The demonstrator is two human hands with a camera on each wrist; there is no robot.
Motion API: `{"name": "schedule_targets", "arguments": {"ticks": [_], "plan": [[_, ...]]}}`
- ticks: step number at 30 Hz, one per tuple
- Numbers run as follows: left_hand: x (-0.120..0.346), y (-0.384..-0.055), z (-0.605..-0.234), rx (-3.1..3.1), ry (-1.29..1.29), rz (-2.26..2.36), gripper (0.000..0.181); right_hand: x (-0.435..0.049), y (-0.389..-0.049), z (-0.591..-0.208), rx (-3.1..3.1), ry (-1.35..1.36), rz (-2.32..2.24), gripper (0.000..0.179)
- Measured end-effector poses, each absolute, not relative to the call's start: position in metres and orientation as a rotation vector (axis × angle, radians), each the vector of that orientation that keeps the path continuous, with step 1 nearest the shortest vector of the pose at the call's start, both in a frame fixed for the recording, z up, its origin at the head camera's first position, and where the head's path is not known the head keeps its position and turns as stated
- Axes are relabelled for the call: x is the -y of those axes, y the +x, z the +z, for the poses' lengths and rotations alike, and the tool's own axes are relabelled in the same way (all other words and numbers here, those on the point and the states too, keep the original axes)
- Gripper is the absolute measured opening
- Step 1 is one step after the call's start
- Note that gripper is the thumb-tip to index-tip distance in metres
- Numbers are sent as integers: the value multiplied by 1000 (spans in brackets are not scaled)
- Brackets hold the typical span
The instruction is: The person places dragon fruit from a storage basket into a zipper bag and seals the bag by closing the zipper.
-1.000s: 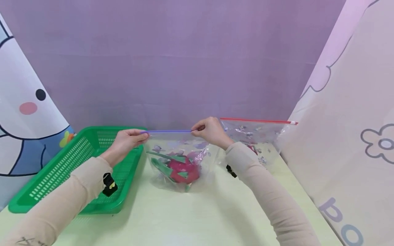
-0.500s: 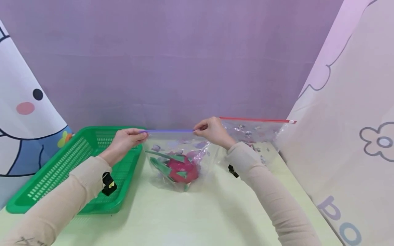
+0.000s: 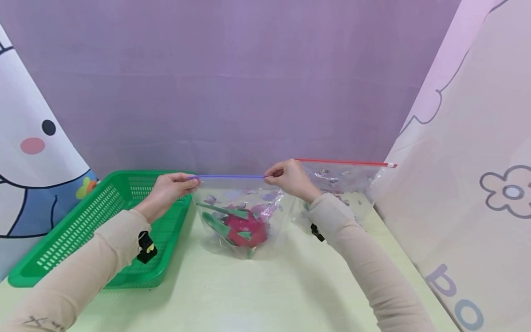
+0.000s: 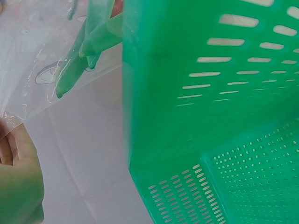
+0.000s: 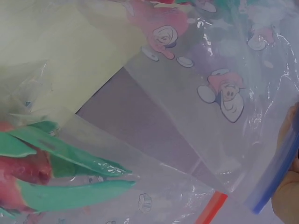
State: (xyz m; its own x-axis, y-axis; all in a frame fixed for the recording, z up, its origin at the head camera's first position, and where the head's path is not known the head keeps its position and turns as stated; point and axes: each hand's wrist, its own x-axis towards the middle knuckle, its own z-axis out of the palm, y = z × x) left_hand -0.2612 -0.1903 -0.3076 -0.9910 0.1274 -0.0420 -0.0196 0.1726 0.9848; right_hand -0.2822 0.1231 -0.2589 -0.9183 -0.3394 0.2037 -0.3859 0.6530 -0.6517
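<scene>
A clear zip bag [image 3: 232, 191] with printed cartoon figures stands upright on the table, its purple-blue zip strip [image 3: 232, 176] stretched level along the top. Inside it lies a red dragon fruit [image 3: 249, 233] with long green scales. My left hand [image 3: 170, 188] pinches the left end of the strip between thumb and fingers. Farther right, my right hand [image 3: 292, 177] pinches the same strip; its fingers hide whatever lies beneath them. In the right wrist view, the strip's blue end [image 5: 273, 182] shows beside that hand.
Left of the bag sits a green slotted plastic basket [image 3: 170, 258], close below my left forearm. Behind my right hand stands a second zip bag [image 3: 352, 177] with a red strip [image 3: 344, 162] and another dragon fruit [image 5: 28, 172]. Purple cloth [image 3: 240, 92] hangs at the back.
My right hand has slid a little to the right along the zip strip, leaving more of it exposed between the hands. The left hand keeps its grip at the corner.
</scene>
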Motion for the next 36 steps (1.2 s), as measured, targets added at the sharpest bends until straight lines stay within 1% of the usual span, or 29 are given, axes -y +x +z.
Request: {"name": "schedule_targets", "arguments": {"ticks": [11, 23, 28, 33, 36], "plan": [[191, -262, -308, -2307, 110, 1950, 47, -130, -282, -258, 2813, 603, 1114, 13], [197, -260, -306, -2309, 106, 1949, 42, -137, -282, -257, 2844, 632, 1105, 11], [200, -259, -308, -2305, 105, 1954, 44, -138, -281, -258, 2852, 611, 1105, 11], [202, -260, -310, -2308, 85, 1968, 39, -139, -280, -257, 2848, 595, 1105, 10], [202, -260, -309, -2307, 85, 1966, 38, -142, -280, -258, 2847, 582, 1103, 10]]}}
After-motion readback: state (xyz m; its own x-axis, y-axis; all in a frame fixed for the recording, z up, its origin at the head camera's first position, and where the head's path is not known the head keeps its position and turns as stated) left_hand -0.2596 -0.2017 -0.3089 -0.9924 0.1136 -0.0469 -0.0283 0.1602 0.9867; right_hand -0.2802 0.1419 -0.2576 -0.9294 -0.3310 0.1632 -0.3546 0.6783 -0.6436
